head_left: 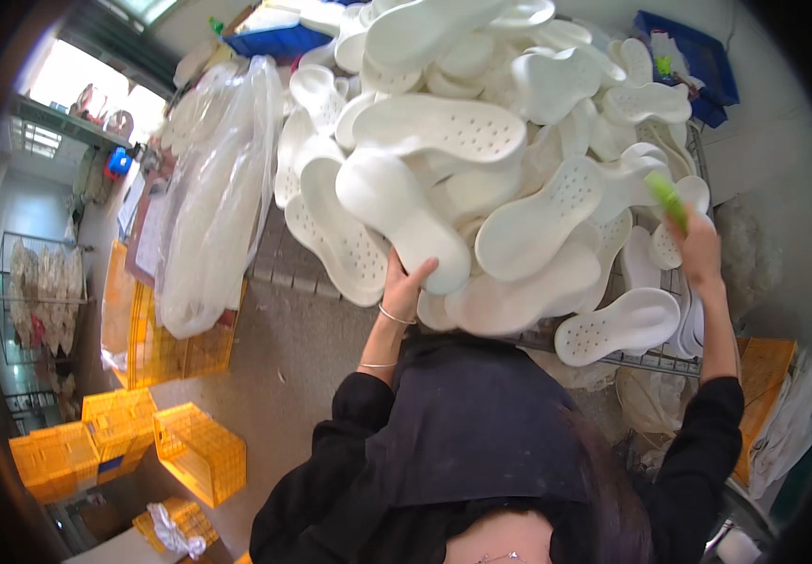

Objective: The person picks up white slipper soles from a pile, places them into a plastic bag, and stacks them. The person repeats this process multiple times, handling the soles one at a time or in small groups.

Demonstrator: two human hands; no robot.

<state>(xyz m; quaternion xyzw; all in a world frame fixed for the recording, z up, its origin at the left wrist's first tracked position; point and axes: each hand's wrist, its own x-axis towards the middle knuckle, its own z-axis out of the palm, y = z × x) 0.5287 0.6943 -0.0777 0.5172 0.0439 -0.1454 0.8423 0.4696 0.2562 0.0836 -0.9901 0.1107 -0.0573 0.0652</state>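
My left hand (406,286) grips the heel end of a smooth white insole (397,211), thumb on top, over the near edge of a big heap of white insoles (542,221). Many in the heap have small holes at one end. At the heap's right side, my right hand (699,248) is closed round a bright green, stick-like tool (666,195). That tool is blurred, so its exact kind does not show. Just below and left of this hand, a perforated insole (618,327) lies at the near edge of the wire rack (655,360).
Clear plastic bags (223,202) hang over a yellow crate (180,329) on the left. Several more yellow crates (201,451) stand on the floor at lower left. A blue bin (688,61) is at the far right. Brown cardboard (763,395) leans at near right.
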